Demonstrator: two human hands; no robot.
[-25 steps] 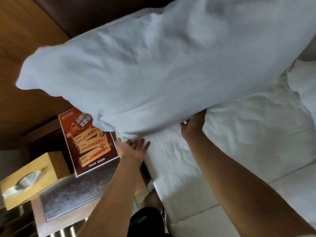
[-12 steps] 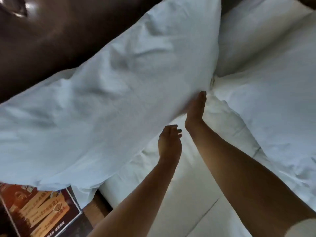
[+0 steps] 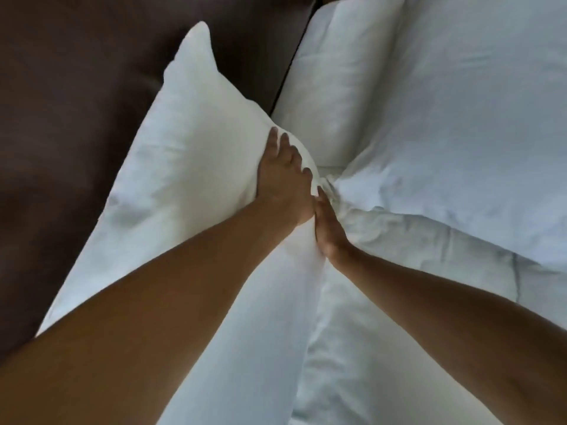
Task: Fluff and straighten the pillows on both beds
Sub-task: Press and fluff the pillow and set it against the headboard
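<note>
I see a dark brown headboard (image 3: 70,124) filling the upper left of the frame, its surface smooth and padded. Against it leans a white pillow (image 3: 184,167), set on a slant from the lower left up to a pointed corner at upper centre; its left edge touches the headboard. My left arm crosses the lower left and centre of the frame over this pillow. The left hand (image 3: 283,176) lies palm down on the pillow's right edge at centre frame, fingers straight and slightly spread, pressing flat into the fabric and gripping nothing. Just beside it, touching its outer edge, is the right hand (image 3: 326,228), turned on its side with fingers straight and together, pushed edge-on into the fold between the pillow and the bedding; it holds nothing that I can see. The fabric bunches in creases at the fingertips. Right of the hands, a second pillow (image 3: 334,87) stands at upper centre against the headboard. A third pillow (image 3: 478,118) covers the upper right of the frame, overlapping the second one. A wrinkled white duvet (image 3: 408,250) runs across the centre right and lower right under my right arm.
</note>
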